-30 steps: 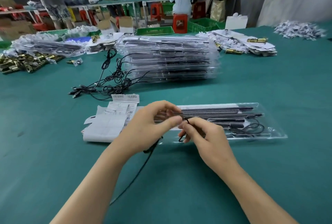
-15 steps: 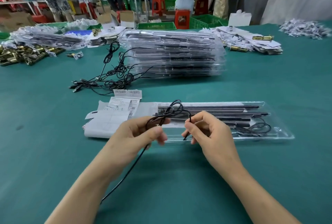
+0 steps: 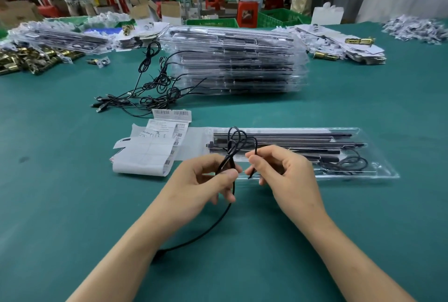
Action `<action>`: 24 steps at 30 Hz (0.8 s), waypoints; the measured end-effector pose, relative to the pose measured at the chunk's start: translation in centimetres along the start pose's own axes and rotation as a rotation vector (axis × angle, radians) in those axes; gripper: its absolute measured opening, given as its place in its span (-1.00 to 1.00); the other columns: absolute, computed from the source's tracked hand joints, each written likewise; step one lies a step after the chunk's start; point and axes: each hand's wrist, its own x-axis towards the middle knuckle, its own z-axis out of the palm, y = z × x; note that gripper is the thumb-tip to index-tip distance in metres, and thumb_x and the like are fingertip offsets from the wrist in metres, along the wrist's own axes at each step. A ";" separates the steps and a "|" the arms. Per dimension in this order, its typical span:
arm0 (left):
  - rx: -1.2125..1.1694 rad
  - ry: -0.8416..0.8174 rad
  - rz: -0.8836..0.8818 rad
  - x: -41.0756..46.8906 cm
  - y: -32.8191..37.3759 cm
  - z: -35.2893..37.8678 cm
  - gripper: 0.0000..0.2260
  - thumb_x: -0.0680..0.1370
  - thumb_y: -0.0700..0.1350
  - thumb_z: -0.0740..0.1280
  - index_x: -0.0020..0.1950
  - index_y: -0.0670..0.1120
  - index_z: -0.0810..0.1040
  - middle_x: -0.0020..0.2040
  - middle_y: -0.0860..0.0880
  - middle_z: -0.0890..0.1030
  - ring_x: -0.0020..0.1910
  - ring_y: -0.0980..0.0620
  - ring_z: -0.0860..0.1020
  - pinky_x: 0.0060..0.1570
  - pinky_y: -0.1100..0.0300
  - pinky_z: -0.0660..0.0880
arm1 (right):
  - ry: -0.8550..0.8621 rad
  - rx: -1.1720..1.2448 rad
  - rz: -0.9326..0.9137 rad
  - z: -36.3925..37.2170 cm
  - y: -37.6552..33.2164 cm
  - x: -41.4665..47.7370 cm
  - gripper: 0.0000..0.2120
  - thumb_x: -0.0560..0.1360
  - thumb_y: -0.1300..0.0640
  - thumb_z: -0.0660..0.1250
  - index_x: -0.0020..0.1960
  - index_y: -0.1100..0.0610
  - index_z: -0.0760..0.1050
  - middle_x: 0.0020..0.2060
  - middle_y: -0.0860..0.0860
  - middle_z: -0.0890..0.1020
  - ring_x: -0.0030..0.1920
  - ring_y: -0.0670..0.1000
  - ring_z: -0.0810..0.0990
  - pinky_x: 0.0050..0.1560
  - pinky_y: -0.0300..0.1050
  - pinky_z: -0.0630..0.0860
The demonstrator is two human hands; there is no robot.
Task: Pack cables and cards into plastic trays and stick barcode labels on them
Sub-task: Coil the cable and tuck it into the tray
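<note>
My left hand (image 3: 203, 180) pinches a thin black cable (image 3: 236, 143) where its loops gather, and the loops stand up above the fingers. My right hand (image 3: 283, 170) pinches the cable's short free end just to the right. The rest of the cable trails down past my left forearm onto the green table. Behind both hands lies a clear plastic tray (image 3: 378, 170) holding black strips and a coiled cable. To its left sit white cards (image 3: 148, 156) and a strip of barcode labels (image 3: 172, 114).
A tall stack of filled clear trays (image 3: 232, 59) stands behind, with loose black cables (image 3: 150, 88) tangled to its left. Brass parts (image 3: 26, 59) lie far left, paper piles (image 3: 339, 42) far right. A person in white stands at the back bench.
Both hands have drawn back from the tray toward me. The cable now stands in loops above my left fingers, and the hands have spread slightly apart.
</note>
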 end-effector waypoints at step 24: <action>-0.113 0.101 0.047 0.5 -0.6 0.0 -0.81 0.43 -0.10 0.46 0.01 -0.12 0.68 -0.20 0.00 0.72 -0.26 0.12 0.67 -0.17 0.30 0.58 | -0.163 -0.244 -0.139 0.1 0.0 -0.4 -0.79 0.62 0.00 0.29 0.04 -0.03 0.70 -0.24 -0.10 0.62 -0.22 -0.09 0.50 -0.21 -0.37 0.33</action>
